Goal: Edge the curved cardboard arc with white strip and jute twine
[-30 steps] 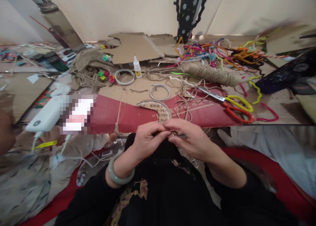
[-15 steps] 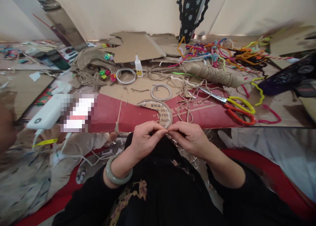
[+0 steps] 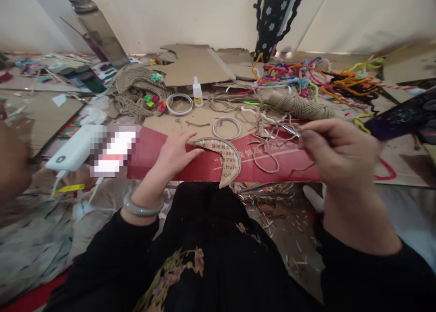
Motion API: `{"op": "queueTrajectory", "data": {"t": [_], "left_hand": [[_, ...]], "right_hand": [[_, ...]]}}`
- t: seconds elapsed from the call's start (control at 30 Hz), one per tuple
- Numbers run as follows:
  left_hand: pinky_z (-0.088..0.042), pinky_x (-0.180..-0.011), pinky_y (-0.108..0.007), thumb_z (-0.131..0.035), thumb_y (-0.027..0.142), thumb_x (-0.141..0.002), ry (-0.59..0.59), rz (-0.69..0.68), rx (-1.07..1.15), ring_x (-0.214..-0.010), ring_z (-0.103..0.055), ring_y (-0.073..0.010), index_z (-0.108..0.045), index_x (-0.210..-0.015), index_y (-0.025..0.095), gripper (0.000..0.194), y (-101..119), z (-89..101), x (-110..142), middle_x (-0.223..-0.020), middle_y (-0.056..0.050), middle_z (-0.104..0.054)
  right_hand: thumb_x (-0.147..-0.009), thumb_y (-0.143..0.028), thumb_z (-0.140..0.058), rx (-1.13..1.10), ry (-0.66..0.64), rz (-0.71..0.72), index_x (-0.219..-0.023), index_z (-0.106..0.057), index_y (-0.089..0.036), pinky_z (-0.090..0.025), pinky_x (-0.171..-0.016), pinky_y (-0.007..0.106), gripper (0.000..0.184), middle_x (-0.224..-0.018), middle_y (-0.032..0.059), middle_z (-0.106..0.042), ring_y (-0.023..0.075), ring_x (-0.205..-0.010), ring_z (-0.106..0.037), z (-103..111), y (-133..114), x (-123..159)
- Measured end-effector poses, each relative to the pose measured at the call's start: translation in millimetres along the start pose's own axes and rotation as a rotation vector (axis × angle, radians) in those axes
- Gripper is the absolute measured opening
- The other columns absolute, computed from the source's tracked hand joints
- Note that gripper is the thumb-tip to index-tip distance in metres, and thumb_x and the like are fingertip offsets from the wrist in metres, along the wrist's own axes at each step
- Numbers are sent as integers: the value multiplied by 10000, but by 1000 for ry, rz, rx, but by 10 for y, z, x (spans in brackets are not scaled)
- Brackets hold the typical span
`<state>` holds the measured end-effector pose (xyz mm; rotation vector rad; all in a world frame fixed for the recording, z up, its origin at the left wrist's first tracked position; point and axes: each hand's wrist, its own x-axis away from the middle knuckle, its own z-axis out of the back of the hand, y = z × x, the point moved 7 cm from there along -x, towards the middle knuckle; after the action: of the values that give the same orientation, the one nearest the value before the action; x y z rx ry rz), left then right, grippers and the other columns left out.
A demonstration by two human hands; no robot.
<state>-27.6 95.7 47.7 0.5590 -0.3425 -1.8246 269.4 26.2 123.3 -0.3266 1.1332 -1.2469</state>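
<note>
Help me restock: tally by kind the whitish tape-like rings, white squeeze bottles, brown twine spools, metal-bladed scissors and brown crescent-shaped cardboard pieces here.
Whitish tape-like rings: 2
White squeeze bottle: 1
Brown twine spool: 1
Metal-bladed scissors, partly hidden: 1
Brown crescent-shaped cardboard piece: 1
Total: 6

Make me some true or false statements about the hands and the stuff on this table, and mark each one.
1. The right hand holds the scissors. True.
2. The bangle is on the right wrist. False: it is on the left wrist.
3. The small white bottle stands upright. True.
4. The left hand is closed around a ball of string. False: it is open, beside the crescent-shaped cardboard.
5. The cord spool lies on its side. True.
</note>
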Motion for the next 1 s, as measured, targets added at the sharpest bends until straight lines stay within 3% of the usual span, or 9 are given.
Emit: {"op": "queueTrajectory", "data": {"t": [0.1, 0.2, 0.37, 0.5, 0.67, 0.77, 1.0], "left_hand": [[-390, -1045, -450, -684, 352, -751, -136, -71, -142, -1209, -520, -306, -658, -1113, 125, 429, 21, -160, -139, -1267, -158, -609], [-400, -1025, -449, -654, 321, -773, -144, -81, -119, -1146, -554, -284, -700, -973, 155, 264, 34, -213, -199, -1190, -126, -647], [-469, -913, -402, -689, 266, -706, -41, 58, 263, -973, -629, -245, -694, -938, 180, 247, -22, -142, -199, -1012, -83, -712], [-510, -789, -334, -695, 263, -681, -12, 218, 709, -837, -648, -187, -657, -1009, 161, 346, -16, -224, -163, -945, -61, -715], [-511, -612, -244, -730, 246, -639, 106, 388, 1161, -751, -634, -140, -627, -1052, 155, 435, 71, -406, -124, -913, -43, -700], [-526, -636, -220, -751, 224, -618, 146, 415, 1334, -794, -636, -126, -641, -1015, 171, 415, 141, -475, -122, -963, -33, -698], [-562, -638, -268, -712, 335, -698, 103, 454, 1477, -717, -676, -150, -669, -920, 178, 275, 160, -584, -151, -830, -28, -719]], "right_hand": [[-798, -225, -611, 2, -217, 34, -798, -668, -189, -386, -523, 262, 67, -642, -8, -614, 111, -550, -508, -468, 32, -189], [-807, -250, -568, 6, -366, 29, -786, -672, -177, -370, -541, 261, 129, -599, -18, -588, 105, -525, -467, -935, 102, -326], [-793, -250, -549, -40, -530, 75, -786, -677, -172, -416, -714, 303, 150, -782, 34, -683, 164, -741, -583, -1487, 110, -491], [-798, -290, -537, -174, -589, -32, -785, -644, -168, -411, -668, 286, 163, -751, 20, -650, 147, -699, -551, -1754, 202, -618], [-795, -337, -533, -331, -564, -100, -772, -603, -171, -399, -609, 273, 181, -680, -7, -588, 122, -615, -490, -1846, 242, -625], [-791, -332, -540, -350, -482, -76, -781, -610, -171, -410, -613, 276, 176, -684, -4, -603, 123, -618, -505, -1765, 232, -604], [-830, -271, -547, -239, -362, 95, -809, -657, -185, -464, -689, 309, 142, -771, 25, -675, 159, -728, -599, -1610, 191, -594]]}}
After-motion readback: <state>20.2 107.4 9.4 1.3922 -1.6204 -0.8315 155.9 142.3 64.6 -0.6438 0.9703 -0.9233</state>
